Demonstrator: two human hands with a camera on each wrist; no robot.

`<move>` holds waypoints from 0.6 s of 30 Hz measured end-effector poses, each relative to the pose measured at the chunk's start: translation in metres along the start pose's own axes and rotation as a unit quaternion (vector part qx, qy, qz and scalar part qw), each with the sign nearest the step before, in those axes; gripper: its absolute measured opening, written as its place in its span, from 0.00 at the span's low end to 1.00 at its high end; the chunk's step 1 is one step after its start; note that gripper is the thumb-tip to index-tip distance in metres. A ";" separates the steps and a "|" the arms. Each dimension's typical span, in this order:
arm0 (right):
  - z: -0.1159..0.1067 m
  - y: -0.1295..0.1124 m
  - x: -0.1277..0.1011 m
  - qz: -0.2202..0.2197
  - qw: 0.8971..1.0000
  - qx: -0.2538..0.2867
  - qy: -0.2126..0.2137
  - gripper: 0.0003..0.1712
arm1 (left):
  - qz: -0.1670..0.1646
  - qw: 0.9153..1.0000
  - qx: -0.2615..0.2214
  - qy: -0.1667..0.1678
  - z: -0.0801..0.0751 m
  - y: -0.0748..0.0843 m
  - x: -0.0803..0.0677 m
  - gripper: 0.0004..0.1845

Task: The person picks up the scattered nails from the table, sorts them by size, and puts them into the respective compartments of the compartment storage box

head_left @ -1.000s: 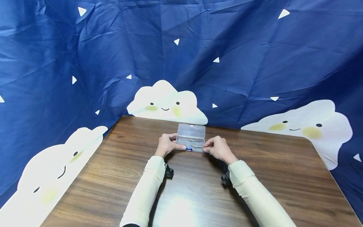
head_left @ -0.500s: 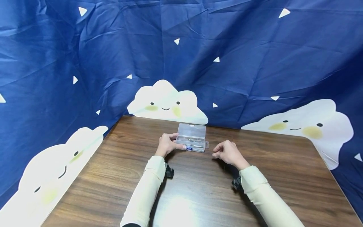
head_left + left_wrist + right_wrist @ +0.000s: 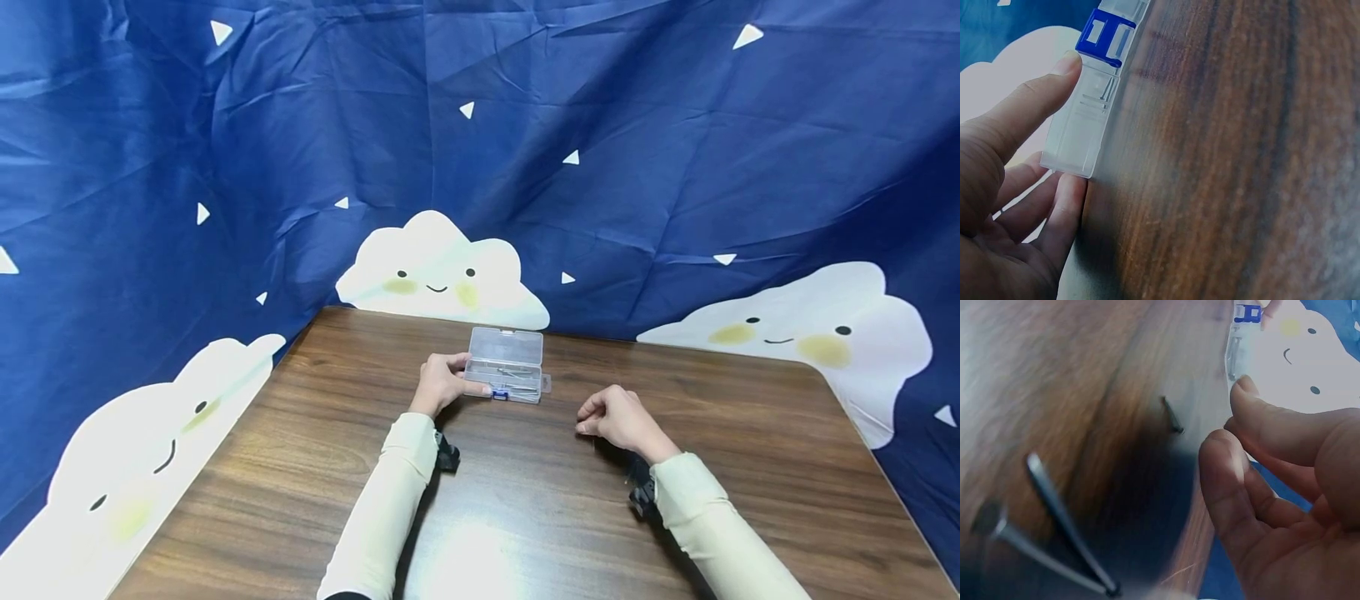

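Head view shows the right hand (image 3: 618,419) has left the clear plastic box (image 3: 504,374), fingers loosely curled, holding nothing. Left hand (image 3: 441,382) still pinches the box's end on the counter (image 3: 525,500).

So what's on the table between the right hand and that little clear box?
In the head view, only bare wooden table separates the right hand from the clear plastic box. The right wrist view shows nails near that hand.

Wooden table (image 3: 750,467), blue cloud-print backdrop cloth (image 3: 637,167), three loose nails (image 3: 1054,519)
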State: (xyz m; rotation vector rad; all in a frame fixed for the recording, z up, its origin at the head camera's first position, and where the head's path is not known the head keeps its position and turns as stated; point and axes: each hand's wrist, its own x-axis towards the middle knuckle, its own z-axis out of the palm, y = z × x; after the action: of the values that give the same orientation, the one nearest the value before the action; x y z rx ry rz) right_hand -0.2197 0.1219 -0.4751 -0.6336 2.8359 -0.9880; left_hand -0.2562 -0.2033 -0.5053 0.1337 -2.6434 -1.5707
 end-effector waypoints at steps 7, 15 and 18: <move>-0.002 0.002 -0.012 -0.001 1.000 -0.021 -0.010 0.09 | -0.007 1.000 -0.026 -0.006 0.002 0.000 0.000 0.43; 0.001 0.001 -0.026 0.009 0.999 -0.041 -0.011 0.11 | -0.008 1.000 -0.025 -0.005 0.001 -0.003 0.000 0.42; 0.004 0.001 -0.028 0.007 0.999 -0.042 -0.006 0.10 | -0.006 1.000 -0.024 -0.004 0.002 -0.004 0.000 0.42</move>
State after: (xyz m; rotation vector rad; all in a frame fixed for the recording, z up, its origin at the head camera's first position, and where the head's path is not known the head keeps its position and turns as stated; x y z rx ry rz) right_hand -0.1934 0.1319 -0.4812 -0.6243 2.8800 -0.8656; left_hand -0.2558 -0.2036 -0.5093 0.1419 -2.6135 -1.6423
